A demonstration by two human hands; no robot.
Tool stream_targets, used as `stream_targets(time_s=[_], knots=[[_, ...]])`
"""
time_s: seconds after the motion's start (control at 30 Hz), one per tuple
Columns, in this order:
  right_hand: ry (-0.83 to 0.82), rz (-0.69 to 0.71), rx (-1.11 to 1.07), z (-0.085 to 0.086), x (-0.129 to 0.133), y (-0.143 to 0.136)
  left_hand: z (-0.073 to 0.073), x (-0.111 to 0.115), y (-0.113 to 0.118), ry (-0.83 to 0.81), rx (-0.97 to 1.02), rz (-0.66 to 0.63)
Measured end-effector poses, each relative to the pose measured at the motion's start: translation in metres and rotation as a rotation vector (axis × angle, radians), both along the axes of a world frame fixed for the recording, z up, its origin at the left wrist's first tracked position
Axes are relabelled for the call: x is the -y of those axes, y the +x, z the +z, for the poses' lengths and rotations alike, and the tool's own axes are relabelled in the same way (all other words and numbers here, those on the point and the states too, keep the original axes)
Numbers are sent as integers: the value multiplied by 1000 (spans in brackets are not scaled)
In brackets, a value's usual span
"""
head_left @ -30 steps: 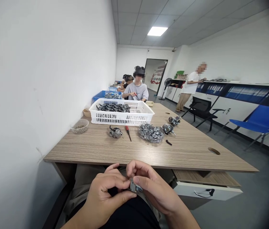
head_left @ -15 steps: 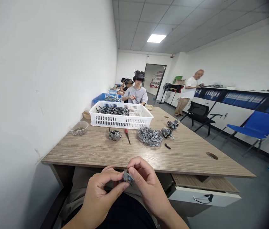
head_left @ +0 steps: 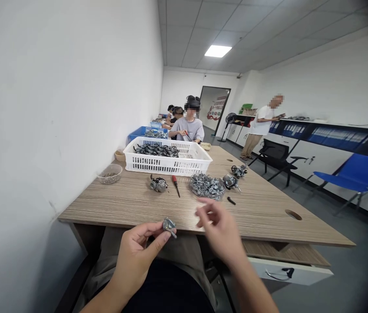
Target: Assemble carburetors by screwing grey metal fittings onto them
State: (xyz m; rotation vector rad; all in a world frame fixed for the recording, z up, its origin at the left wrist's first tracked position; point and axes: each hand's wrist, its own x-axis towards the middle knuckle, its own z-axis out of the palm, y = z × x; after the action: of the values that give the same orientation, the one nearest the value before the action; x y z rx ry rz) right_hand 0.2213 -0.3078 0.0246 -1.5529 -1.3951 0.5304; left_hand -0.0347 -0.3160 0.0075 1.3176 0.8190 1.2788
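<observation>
My left hand (head_left: 141, 245) pinches a small grey metal part (head_left: 169, 226) between thumb and fingers, over the table's front edge. To its right, my right hand (head_left: 219, 228) is raised with its fingers apart and slightly blurred; nothing shows in it. Just beyond that hand stands a clear bowl heaped with small grey metal pieces (head_left: 207, 186). A red-handled screwdriver (head_left: 176, 185) lies left of the bowl, beside a grey and black reel-like assembly (head_left: 158, 184). A short black piece (head_left: 231, 201) rests right of the bowl.
A white basket (head_left: 167, 165) holds dark parts; a blue basket (head_left: 131, 134) is behind it. Small metal bits fill a clear tub (head_left: 109, 174) by the wall. Two more assemblies (head_left: 231, 182) sit right of the bowl. A person (head_left: 190, 126) works across the table.
My right hand has let go of the grey part and moved right and up towards the bowl. My left hand still holds the part, now slightly higher and further left.
</observation>
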Motion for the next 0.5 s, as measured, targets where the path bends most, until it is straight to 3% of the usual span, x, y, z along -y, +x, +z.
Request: stream_targets(time_s=[0.03, 0.07, 0.13, 0.23, 0.37, 0.43, 0.5], knots=[[-124, -248, 135, -3, -17, 30, -1, -3, -1, -24, 14, 4], [-202, -398, 188, -7, -33, 63, -2, -7, -1, -48, 29, 12], [-312, -566, 227, -19, -60, 125, -3, -15, -1, -92, 60, 32], [-398, -632, 273, -48, -85, 188, -5, -25, 2, -134, 87, 51], [-397, -585, 279, -80, -103, 221, -10, -34, 12, -149, 97, 33], [-342, -610, 246, -81, -109, 236, -13, -38, 16, -160, 101, 21], [-254, -690, 198, -69, -114, 259, -16, -42, 21, -171, 93, 17]])
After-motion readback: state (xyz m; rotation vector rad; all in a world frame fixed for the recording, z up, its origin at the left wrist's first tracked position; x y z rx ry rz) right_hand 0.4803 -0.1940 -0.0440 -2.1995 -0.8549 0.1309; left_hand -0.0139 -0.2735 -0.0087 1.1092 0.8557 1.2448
